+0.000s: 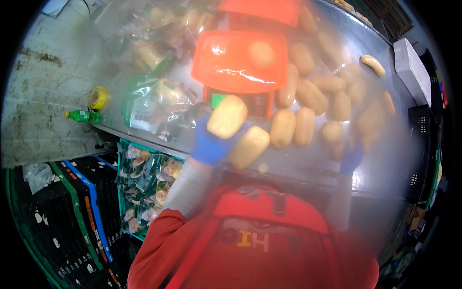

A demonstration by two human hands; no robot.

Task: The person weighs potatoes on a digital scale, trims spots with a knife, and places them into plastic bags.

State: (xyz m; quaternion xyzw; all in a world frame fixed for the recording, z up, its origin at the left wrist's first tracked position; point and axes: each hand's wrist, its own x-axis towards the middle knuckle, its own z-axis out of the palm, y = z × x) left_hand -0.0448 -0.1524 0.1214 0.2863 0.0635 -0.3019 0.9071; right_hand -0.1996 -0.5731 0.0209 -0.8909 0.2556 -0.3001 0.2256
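Observation:
My left hand (pixel 211 144), in a blue glove, holds a pale lotus root piece (pixel 227 116) in front of the scale. A second lotus root piece (pixel 249 147) is beside its fingers; I cannot tell whether it is also held. My right hand (pixel 352 155), also gloved in blue, is over the right side of the metal table (pixel 306 159), close to loose lotus root pieces (pixel 332 131). Haze blurs its fingers, so its grip is unclear. Ahead stands an orange weighing scale (pixel 269 104), its pan (pixel 220 68) bearing one rounded piece (pixel 261 54).
Clear bags of lotus root (pixel 169 92) cover the table's left. Below them is a teal crate (pixel 119 180) of packed bags. Black crates (pixel 43 216) are stacked at left. A green bottle (pixel 83 116) and yellow tape roll (pixel 98 97) lie beyond. A white foam box (pixel 411 68) borders the right.

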